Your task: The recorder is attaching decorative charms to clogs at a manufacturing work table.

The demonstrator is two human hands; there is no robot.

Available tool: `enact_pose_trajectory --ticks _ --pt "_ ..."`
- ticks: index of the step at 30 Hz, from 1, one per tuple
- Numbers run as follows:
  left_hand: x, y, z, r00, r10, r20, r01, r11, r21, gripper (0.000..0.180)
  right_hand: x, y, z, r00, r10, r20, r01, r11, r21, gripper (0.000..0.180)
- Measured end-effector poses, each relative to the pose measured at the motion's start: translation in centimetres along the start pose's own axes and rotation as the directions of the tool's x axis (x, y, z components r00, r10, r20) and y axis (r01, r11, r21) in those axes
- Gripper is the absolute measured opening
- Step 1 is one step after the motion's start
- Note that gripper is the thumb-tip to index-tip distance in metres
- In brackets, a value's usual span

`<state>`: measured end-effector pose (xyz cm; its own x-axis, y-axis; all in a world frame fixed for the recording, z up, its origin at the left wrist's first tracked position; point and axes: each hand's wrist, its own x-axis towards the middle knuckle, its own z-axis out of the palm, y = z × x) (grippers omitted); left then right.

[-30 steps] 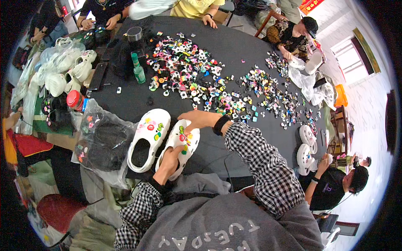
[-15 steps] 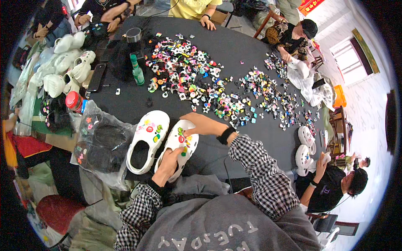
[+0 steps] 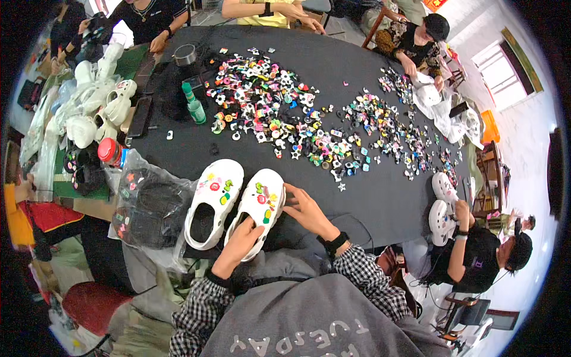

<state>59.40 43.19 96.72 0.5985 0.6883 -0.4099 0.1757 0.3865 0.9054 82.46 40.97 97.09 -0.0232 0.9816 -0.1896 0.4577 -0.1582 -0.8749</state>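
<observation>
Two white clogs lie side by side at the table's near edge, toes away from me. The right-hand clog and the left-hand clog both carry colourful charms on their uppers. My left hand grips the right-hand clog at its foot opening, fingers reaching inside and thumb on the rim. Along that clog's right side rests my right hand, its fingers stretched and apart, the tips at the clog's edge.
Piles of small charms spread across the dark table. Left of the clogs lie bagged black clogs, a red-lidded jar, a green bottle and a phone. White clogs are heaped at far left. Other people sit around the table.
My right hand has moved off the clog's top to its right side, and the fingers have straightened. My left hand keeps its hold, now deeper in the opening.
</observation>
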Motion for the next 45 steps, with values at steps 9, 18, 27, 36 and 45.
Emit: enact_pose_trajectory --ticks 9,18,27,36,45 --pt "-6.8 3.1 -4.7 0.87 0.087 -0.485 -0.21 0.956 -0.206 0.039 -1.0 1.0 0.5 1.0 0.001 -0.027 0.004 0.984 0.176 0.063" --pt "-3.2 -0.6 -7.9 0.912 -0.072 -0.405 -0.29 0.585 -0.757 0.036 -1.6 0.9 0.6 1.0 -0.004 -0.026 0.008 0.987 0.163 0.063" --pt "0.3 0.5 -8.3 0.978 -0.056 -0.2 -0.148 0.492 -0.858 0.043 -2.7 1.5 0.5 0.999 0.03 0.012 -0.031 0.985 0.171 0.06" --pt "1.5 -0.3 -7.4 0.938 -0.02 -0.345 -0.257 0.626 -0.736 0.042 -2.8 1.6 -1.4 0.997 0.08 0.009 -0.08 0.985 0.15 0.054" --pt "1.7 0.1 -4.6 0.885 -0.004 -0.465 -0.312 0.736 -0.601 0.038 -1.6 5.3 -8.4 0.96 0.103 -0.259 -0.077 0.991 0.108 0.044"
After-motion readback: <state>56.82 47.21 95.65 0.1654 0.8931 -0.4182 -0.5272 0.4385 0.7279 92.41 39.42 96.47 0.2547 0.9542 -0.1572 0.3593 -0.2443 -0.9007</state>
